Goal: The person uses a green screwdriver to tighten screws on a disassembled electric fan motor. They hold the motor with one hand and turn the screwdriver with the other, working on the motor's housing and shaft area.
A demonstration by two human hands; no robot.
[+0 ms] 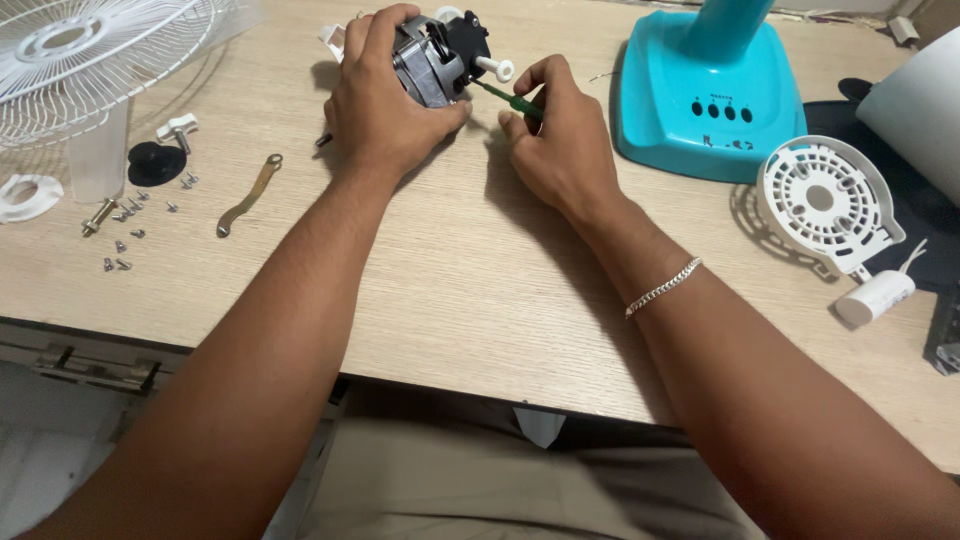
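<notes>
Gripping the fan motor (432, 62) on the table (450, 270), the left hand (385, 100) steadies it; the right hand (560, 140) pinches a green screwdriver (508, 100) against it.

The light over my worktop (470, 290) is soft, even and fairly bright, with no harsh glare on the pale wood. My left hand (385, 105) and right hand (560, 140) throw faint, blurred shadows onto the surface beside and beneath them, and the white round cover (825, 200) casts a pale gridded one to its left. Focus is sharp at the centre. Toward the edges the view bends and stretches, and my forearms look oversized near the bottom.
</notes>
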